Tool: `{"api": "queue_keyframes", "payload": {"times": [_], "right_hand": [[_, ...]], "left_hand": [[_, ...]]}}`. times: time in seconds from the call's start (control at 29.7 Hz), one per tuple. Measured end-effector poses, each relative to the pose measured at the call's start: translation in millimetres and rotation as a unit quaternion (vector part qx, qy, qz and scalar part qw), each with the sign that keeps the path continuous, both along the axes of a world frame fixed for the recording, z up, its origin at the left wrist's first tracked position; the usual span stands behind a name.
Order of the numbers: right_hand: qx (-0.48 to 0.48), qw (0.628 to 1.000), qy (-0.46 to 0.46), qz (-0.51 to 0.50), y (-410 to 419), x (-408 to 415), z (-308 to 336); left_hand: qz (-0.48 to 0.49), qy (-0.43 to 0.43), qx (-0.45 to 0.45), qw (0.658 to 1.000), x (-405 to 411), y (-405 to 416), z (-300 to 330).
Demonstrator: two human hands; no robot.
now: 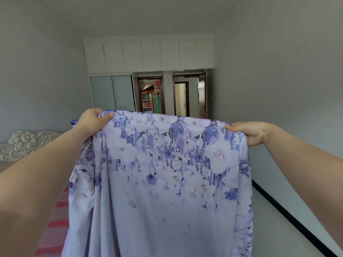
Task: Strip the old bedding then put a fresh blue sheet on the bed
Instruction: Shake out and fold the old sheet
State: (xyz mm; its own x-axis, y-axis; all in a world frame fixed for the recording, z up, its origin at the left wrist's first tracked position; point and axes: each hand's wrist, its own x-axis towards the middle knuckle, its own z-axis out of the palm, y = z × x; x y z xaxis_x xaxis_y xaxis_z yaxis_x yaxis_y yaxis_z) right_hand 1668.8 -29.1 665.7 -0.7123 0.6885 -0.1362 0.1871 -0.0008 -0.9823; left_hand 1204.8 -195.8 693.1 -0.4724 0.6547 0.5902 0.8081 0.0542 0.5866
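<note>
Grey walls enclose a long bedroom, with a white wardrobe point(148, 54) filling the far end and two dark-framed doorways beneath its upper cabinets. Well in front of the wardrobe, a person holds up a floral sheet point(159, 179), pale lilac printed with blue and purple flowers, so that it hangs as a curtain across the middle of the view. The left hand point(92, 120) grips the sheet's top edge at its left corner, thumb lying over the cloth and fingers curled behind it. The right hand point(248, 133) pinches the top edge at the right corner, fingers folded around the fabric. Left of the sheet stands a carved white headboard point(24, 143), and below it shows a strip of red-striped mattress cover point(55, 225).
</note>
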Motion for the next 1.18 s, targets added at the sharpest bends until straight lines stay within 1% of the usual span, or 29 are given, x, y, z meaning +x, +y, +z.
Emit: {"api": "queue_keyframes", "payload": {"times": [0.07, 0.1, 0.17, 0.2, 0.24, 0.27, 0.3, 0.34, 0.4, 0.47, 0.51, 0.54, 0.64, 0.71, 0.81, 0.94, 1.08, 1.18], "right_hand": [[-0.01, 0.997, 0.013, -0.072, 1, -20, 2], [-0.008, 0.991, 0.021, -0.132, 0, -34, 2], [0.029, 0.967, 0.046, -0.247, 4, -69, 2], [0.055, 0.956, 0.045, -0.284, 2, -87, 1], [0.076, 0.951, 0.044, -0.296, -1, -107, 0], [0.093, 0.952, 0.044, -0.29, -8, -126, -1], [0.098, 0.956, 0.046, -0.272, -16, -144, -1], [0.108, 0.961, 0.05, -0.25, -26, -160, 1], [0.154, 0.966, 0.052, -0.201, -45, -181, 7], [0.214, 0.965, 0.056, -0.144, -56, -188, 12], [0.228, 0.963, 0.064, -0.129, -59, -187, 13], [0.236, 0.962, 0.068, -0.121, -59, -185, 14], [0.273, 0.952, 0.062, -0.121, -54, -178, 9], [0.278, 0.952, 0.055, -0.115, -48, -171, 3], [0.294, 0.951, 0.055, -0.08, -42, -159, -11], [0.269, 0.954, 0.123, -0.043, -43, -149, -26], [0.259, 0.954, 0.145, -0.033, -42, -141, -45], [0.252, 0.953, 0.163, -0.029, -41, -140, -49]], "left_hand": [[0.046, 0.008, -0.043, 0.998, -1, 5, -3], [0.077, 0.002, -0.06, 0.995, 1, 9, -4], [0.119, -0.028, -0.081, 0.989, 11, 22, -8], [0.116, -0.041, -0.083, 0.989, 22, 29, -10], [0.093, -0.043, -0.078, 0.992, 39, 35, -11], [0.048, -0.04, -0.075, 0.995, 57, 42, -11], [-0.022, -0.035, -0.078, 0.996, 77, 48, -9], [-0.107, -0.028, -0.094, 0.989, 97, 50, -7], [-0.253, 0.001, -0.169, 0.953, 130, 46, -2], [-0.327, 0.001, -0.236, 0.915, 140, 47, -1], [-0.335, -0.003, -0.252, 0.908, 140, 50, -1], [-0.327, -0.003, -0.261, 0.908, 139, 54, -1], [-0.26, 0.026, -0.266, 0.928, 136, 61, -2], [-0.24, 0.033, -0.249, 0.938, 134, 66, -2], [-0.232, 0.012, -0.201, 0.952, 132, 71, 0], [-0.229, 0.007, -0.179, 0.957, 130, 73, 7], [-0.2, 0.025, -0.167, 0.965, 129, 75, 16], [-0.188, 0.047, -0.186, 0.963, 132, 73, 19]]}}
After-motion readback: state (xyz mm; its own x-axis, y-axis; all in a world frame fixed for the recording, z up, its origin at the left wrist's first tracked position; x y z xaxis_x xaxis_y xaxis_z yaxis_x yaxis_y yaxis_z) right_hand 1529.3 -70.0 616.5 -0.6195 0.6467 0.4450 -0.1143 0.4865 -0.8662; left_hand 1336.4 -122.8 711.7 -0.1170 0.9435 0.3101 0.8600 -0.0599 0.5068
